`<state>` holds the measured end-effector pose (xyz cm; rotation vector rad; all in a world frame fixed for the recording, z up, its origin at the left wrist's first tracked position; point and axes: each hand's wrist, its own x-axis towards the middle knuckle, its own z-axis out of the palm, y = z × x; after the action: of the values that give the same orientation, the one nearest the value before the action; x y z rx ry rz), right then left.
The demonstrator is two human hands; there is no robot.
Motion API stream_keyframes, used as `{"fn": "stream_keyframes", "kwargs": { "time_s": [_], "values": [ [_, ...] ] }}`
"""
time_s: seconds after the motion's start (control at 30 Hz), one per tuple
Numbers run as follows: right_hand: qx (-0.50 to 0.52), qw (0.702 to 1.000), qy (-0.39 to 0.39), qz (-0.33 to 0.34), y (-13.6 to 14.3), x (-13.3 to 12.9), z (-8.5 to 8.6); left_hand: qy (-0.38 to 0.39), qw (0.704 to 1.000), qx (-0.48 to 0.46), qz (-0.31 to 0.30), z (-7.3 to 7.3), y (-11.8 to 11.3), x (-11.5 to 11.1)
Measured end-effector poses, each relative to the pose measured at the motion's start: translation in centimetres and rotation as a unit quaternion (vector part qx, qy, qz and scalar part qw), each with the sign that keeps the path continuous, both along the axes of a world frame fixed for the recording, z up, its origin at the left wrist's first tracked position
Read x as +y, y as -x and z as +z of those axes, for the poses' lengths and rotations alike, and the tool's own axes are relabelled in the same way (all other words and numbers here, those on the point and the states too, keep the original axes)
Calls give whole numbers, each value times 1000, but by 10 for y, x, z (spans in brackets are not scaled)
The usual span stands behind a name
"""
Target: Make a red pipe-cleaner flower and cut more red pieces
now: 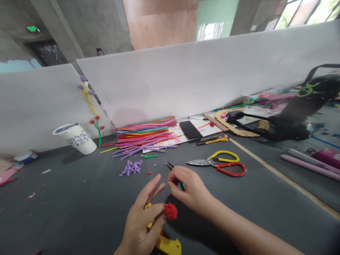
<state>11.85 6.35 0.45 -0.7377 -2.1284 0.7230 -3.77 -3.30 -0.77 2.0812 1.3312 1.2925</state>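
Note:
My left hand (145,217) pinches a fuzzy red ball (171,211) between thumb and fingers, while its other fingers stretch forward. Beneath that hand, partly covered, is a yellow tool with a red part (170,245); its kind cannot be made out. My right hand (187,187), just right of the ball and apart from it, has its fingers closed round a slim tool with two dark pointed tips (170,165) and teal parts. Most of this tool is hidden by the fingers. Beyond the hands lie a heap of short purple bits (132,168) and a small red bit (149,173).
Behind lie many coloured pipe cleaners (148,136), a black phone (190,130) and a yellow utility knife (212,140). Scissors (216,163) with yellow and red handles lie right. A white cup (77,139) stands left beside a pipe-cleaner flower stem (99,132). A white partition (170,81) borders the table.

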Motion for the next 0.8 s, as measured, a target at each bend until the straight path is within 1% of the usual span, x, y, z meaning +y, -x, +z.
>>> {"fn": "stream_keyframes", "kwargs": {
  "time_s": [0.07,0.13,0.17,0.23,0.27,0.33,0.37,0.43,0.6,0.63,0.7,0.8],
  "values": [
    [-37,999,22,-26,0,4,-1,36,993,-112,19,1,0,2],
    [-77,996,33,-41,-1,7,-3,84,967,-231,66,2,3,7],
    [-84,995,34,-42,0,7,-4,109,946,-288,98,2,5,9],
    [-86,995,43,-29,1,5,-6,146,892,-394,164,1,10,15],
    [-92,994,51,-17,2,3,-6,162,864,-439,187,0,13,18],
    [-129,990,60,9,5,-3,-8,191,815,-506,206,-1,18,23],
    [-151,987,58,18,7,-6,-8,204,798,-527,207,-2,20,24],
    [-166,985,40,24,10,-11,-10,226,775,-554,203,-2,23,26],
    [-82,996,35,26,13,-14,-11,281,741,-582,182,-1,20,24],
    [-62,998,16,21,13,-14,-10,291,736,-585,179,0,18,23],
    [-28,998,-55,15,14,-14,-8,312,727,-590,160,2,12,20],
    [-11,985,-171,13,17,-16,-5,337,727,-590,100,5,2,15]
  ]
}}
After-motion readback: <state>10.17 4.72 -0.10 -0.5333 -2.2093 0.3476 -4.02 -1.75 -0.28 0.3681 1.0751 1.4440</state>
